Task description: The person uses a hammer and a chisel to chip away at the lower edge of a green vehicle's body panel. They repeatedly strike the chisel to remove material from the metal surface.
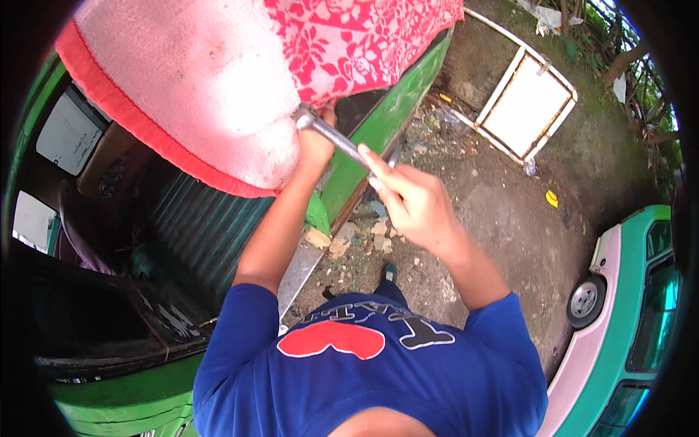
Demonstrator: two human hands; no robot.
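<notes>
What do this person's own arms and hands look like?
Short, plain blue T-shirt sleeves, with both forearms bare below them. The right hand and partly hidden left hand show no gloves, and no watch is visible.

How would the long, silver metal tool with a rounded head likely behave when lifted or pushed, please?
The tool looks likely to stay stiff, its shaft being straight. It may feel head-heavy, since the right hand holds it away from its thicker end. Its shiny shaft could be slightly slippery.
</notes>
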